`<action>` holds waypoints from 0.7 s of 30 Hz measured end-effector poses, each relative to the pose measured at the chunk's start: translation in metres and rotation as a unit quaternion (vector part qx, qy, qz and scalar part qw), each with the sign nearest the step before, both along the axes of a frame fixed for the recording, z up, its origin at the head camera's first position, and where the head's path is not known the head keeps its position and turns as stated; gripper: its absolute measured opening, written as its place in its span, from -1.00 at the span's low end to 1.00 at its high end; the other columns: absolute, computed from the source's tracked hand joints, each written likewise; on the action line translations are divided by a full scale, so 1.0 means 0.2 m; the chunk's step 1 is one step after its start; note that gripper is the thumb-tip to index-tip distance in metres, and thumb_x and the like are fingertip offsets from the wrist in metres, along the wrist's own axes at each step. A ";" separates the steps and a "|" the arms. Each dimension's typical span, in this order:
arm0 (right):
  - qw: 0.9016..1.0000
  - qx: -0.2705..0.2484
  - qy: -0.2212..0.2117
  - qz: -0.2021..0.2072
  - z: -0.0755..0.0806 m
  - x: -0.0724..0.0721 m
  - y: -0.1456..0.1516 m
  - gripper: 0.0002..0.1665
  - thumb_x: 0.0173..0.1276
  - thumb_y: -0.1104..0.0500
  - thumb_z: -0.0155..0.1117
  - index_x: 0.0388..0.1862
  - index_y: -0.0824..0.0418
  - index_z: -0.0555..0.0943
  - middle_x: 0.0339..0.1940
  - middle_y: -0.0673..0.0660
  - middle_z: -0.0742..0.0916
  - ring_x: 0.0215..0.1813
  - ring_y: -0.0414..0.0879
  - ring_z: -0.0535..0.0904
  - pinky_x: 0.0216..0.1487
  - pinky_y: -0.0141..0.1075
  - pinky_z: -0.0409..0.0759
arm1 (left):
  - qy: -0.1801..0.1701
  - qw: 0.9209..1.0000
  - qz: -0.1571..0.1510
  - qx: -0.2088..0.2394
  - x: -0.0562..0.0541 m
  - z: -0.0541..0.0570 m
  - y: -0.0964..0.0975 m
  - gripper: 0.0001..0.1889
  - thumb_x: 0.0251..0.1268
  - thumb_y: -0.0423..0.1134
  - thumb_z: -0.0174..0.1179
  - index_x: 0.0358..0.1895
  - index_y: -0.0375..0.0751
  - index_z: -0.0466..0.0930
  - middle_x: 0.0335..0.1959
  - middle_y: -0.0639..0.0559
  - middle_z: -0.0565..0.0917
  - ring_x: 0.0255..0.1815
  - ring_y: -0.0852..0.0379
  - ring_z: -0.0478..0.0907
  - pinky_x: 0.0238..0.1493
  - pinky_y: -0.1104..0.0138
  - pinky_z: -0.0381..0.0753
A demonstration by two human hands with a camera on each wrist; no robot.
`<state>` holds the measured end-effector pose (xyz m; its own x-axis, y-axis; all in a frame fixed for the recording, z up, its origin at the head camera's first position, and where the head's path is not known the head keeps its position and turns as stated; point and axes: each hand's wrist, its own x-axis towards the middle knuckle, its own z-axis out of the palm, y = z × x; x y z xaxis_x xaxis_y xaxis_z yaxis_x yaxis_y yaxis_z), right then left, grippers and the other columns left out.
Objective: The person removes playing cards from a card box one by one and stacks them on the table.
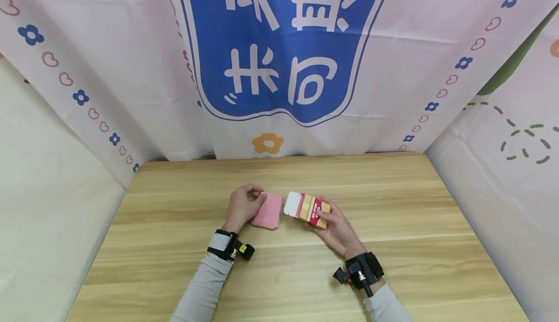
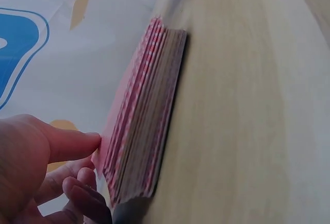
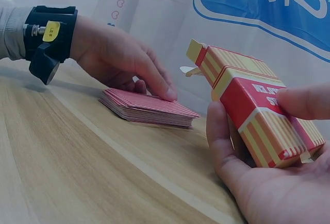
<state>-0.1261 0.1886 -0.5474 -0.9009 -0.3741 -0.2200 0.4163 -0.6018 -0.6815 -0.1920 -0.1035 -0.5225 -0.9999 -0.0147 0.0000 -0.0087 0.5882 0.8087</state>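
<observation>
A deck of playing cards (image 1: 268, 211) with pink-and-white checked backs lies face down on the table, its corners slightly uneven. My left hand (image 1: 245, 206) is at the deck's left edge. In the left wrist view, its thumb (image 2: 77, 144) presses the top card while the other fingers curl by the edge, pinching the cards there. To the right, my right hand (image 1: 334, 227) grips a red-and-yellow striped card box (image 1: 313, 210), thumb across its printed face. The box is tilted above the table, its open white flap (image 1: 292, 203) pointing toward the deck. Its inside is largely hidden.
The wood-grain table (image 1: 279, 283) extends around both hands. A white printed cloth (image 1: 393, 93) with a blue emblem hangs along the table's back edge, and more cloth stands at both sides. Each wrist wears a black strap with a small camera.
</observation>
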 end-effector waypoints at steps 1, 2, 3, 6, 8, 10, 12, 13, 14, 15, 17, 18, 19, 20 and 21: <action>1.000 -0.001 0.000 0.001 0.00 0.00 0.00 -0.44 0.67 0.35 -0.06 0.55 0.04 0.24 0.54 0.23 0.41 0.39 0.06 0.59 0.39 -0.08 0.62 | 0.001 1.000 0.000 -0.002 0.00 0.00 0.00 -0.83 0.38 -0.21 0.45 -0.06 -0.17 0.80 -0.25 -0.03 0.73 -0.32 0.11 0.58 -0.30 0.32 0.52; 1.000 -0.001 0.001 0.002 0.00 0.00 0.00 -0.43 0.67 0.35 -0.06 0.55 0.05 0.24 0.54 0.23 0.41 0.40 0.06 0.59 0.40 -0.08 0.61 | 0.002 1.000 0.001 -0.003 0.00 0.00 0.00 -0.83 0.38 -0.21 0.46 -0.06 -0.17 0.80 -0.25 -0.03 0.73 -0.32 0.11 0.58 -0.30 0.32 0.52; 1.000 -0.002 0.001 0.003 0.00 0.00 0.00 -0.43 0.67 0.35 -0.05 0.56 0.05 0.23 0.53 0.23 0.42 0.40 0.06 0.59 0.40 -0.08 0.61 | 0.003 1.000 0.001 -0.004 0.00 -0.01 0.00 -0.83 0.38 -0.20 0.46 -0.06 -0.17 0.80 -0.25 -0.03 0.73 -0.32 0.11 0.58 -0.30 0.31 0.52; 1.000 -0.003 0.001 0.004 0.00 0.00 0.00 -0.43 0.66 0.36 -0.04 0.55 0.05 0.24 0.53 0.23 0.41 0.39 0.06 0.59 0.40 -0.08 0.61 | -0.001 1.000 0.001 -0.008 0.00 -0.01 0.00 -0.82 0.39 -0.18 0.45 -0.06 -0.15 0.80 -0.24 -0.02 0.73 -0.33 0.11 0.58 -0.30 0.31 0.52; 1.000 -0.004 0.001 0.003 0.00 0.00 0.00 -0.45 0.66 0.36 -0.04 0.53 0.04 0.26 0.53 0.23 0.40 0.39 0.05 0.59 0.39 -0.09 0.62 | -0.005 1.000 0.002 -0.008 0.00 0.00 0.00 -0.82 0.40 -0.17 0.45 -0.06 -0.15 0.79 -0.24 -0.02 0.73 -0.33 0.11 0.58 -0.31 0.32 0.52; 1.000 -0.005 0.001 0.002 0.00 0.00 0.00 -0.47 0.66 0.36 -0.05 0.50 0.03 0.28 0.53 0.23 0.40 0.39 0.05 0.60 0.38 -0.09 0.62 | -0.008 1.000 0.003 -0.006 0.00 0.00 0.00 -0.82 0.40 -0.17 0.45 -0.06 -0.16 0.79 -0.24 -0.03 0.73 -0.33 0.11 0.58 -0.32 0.32 0.52; 1.000 -0.006 0.000 0.001 0.00 0.00 0.00 -0.49 0.66 0.36 -0.05 0.47 0.01 0.30 0.53 0.23 0.40 0.38 0.05 0.60 0.38 -0.09 0.63 | -0.010 1.000 0.005 -0.002 0.00 0.00 0.01 -0.82 0.40 -0.18 0.45 -0.05 -0.17 0.79 -0.24 -0.04 0.73 -0.34 0.11 0.58 -0.34 0.32 0.53; 1.000 -0.007 0.000 0.001 0.00 0.00 0.00 -0.49 0.66 0.36 -0.06 0.47 0.01 0.31 0.53 0.23 0.40 0.38 0.05 0.60 0.38 -0.09 0.63 | -0.012 1.000 0.006 -0.001 0.00 0.00 0.01 -0.82 0.40 -0.18 0.44 -0.05 -0.17 0.79 -0.23 -0.04 0.73 -0.34 0.11 0.58 -0.34 0.32 0.53; 1.000 -0.008 -0.001 0.000 0.00 0.00 0.00 -0.50 0.66 0.36 -0.06 0.46 0.00 0.32 0.53 0.23 0.40 0.38 0.04 0.60 0.38 -0.09 0.63 | -0.013 1.000 0.006 0.000 0.00 0.00 0.01 -0.82 0.41 -0.18 0.44 -0.05 -0.17 0.79 -0.23 -0.04 0.73 -0.34 0.11 0.58 -0.34 0.32 0.53; 1.000 -0.009 -0.001 0.000 0.00 0.00 0.00 -0.50 0.67 0.36 -0.06 0.46 0.00 0.32 0.53 0.23 0.40 0.39 0.05 0.60 0.38 -0.09 0.63 | -0.013 1.000 0.007 0.002 0.00 0.00 0.01 -0.82 0.41 -0.18 0.43 -0.05 -0.17 0.78 -0.23 -0.04 0.73 -0.33 0.10 0.59 -0.33 0.32 0.54; 1.000 -0.010 -0.003 0.000 0.00 0.00 0.00 -0.50 0.67 0.37 -0.06 0.46 0.00 0.33 0.54 0.24 0.39 0.39 0.05 0.60 0.38 -0.09 0.63 | -0.013 1.000 0.008 0.002 0.01 0.00 0.01 -0.82 0.42 -0.18 0.42 -0.06 -0.17 0.78 -0.22 -0.04 0.73 -0.33 0.10 0.59 -0.32 0.32 0.54; 1.000 -0.011 -0.003 0.000 0.00 0.00 0.00 -0.50 0.67 0.37 -0.06 0.46 0.00 0.33 0.54 0.24 0.39 0.39 0.05 0.60 0.38 -0.08 0.63 | -0.012 1.000 0.009 0.001 0.01 0.00 0.01 -0.82 0.42 -0.18 0.41 -0.06 -0.17 0.78 -0.22 -0.04 0.74 -0.32 0.10 0.59 -0.31 0.32 0.54; 1.000 -0.011 -0.004 0.000 0.00 0.00 0.00 -0.50 0.67 0.36 -0.05 0.46 0.00 0.32 0.54 0.24 0.39 0.39 0.06 0.60 0.38 -0.08 0.64 | -0.011 1.000 0.009 0.001 0.01 0.01 0.01 -0.82 0.43 -0.18 0.41 -0.05 -0.17 0.78 -0.21 -0.04 0.74 -0.32 0.10 0.59 -0.30 0.31 0.54; 1.000 -0.011 -0.004 0.000 0.00 0.00 0.00 -0.50 0.67 0.36 -0.05 0.46 0.00 0.32 0.54 0.24 0.39 0.39 0.06 0.60 0.38 -0.08 0.64 | -0.010 1.000 0.008 0.001 0.01 0.01 0.00 -0.82 0.43 -0.18 0.41 -0.05 -0.18 0.78 -0.20 -0.04 0.75 -0.32 0.10 0.59 -0.29 0.31 0.54; 1.000 -0.010 -0.004 0.000 0.00 0.00 0.00 -0.49 0.67 0.36 -0.05 0.47 0.01 0.31 0.54 0.24 0.39 0.39 0.06 0.60 0.38 -0.08 0.64 | -0.009 1.000 0.008 0.001 0.01 0.01 0.00 -0.82 0.43 -0.18 0.41 -0.04 -0.18 0.78 -0.20 -0.05 0.75 -0.32 0.10 0.59 -0.29 0.31 0.54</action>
